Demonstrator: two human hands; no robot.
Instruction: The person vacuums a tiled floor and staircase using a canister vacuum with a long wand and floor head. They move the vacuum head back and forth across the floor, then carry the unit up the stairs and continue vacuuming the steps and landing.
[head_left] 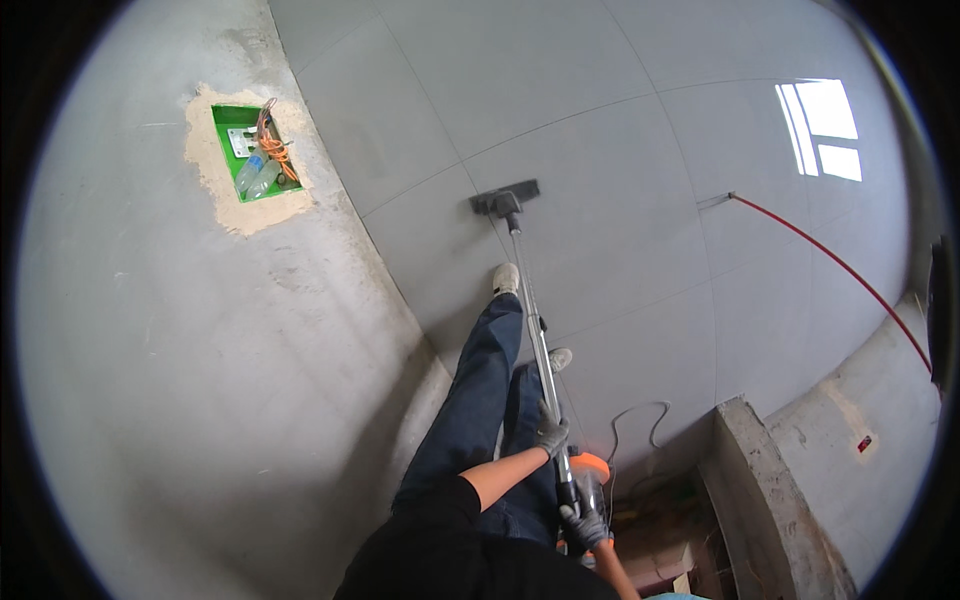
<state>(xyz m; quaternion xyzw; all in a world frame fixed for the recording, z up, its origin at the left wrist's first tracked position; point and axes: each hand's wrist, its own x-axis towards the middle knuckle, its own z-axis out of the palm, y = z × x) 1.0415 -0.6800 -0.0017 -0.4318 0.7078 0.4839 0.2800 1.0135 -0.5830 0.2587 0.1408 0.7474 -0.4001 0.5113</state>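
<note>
Both hands, in grey gloves, grip the long metal tube (535, 330) of a vacuum cleaner. My left hand (551, 433) is closed around the tube partway down. Lower in the picture, my right hand (584, 526) wraps the dark handle end near my body. At the far end of the tube, a wide black floor nozzle (507, 199) rests on the large grey tiles (600, 180), ahead of my feet. An orange-topped vacuum canister (590, 467) stands beside my right hand, partly hidden by it and the tube.
A bare cement wall (200, 350) runs along the left, with a green recessed box (240, 185) holding plastic bottles and orange wires. A red cable (835, 260) sticks out at the right. A grey cord (617, 430) lies near a low concrete ledge (765, 480).
</note>
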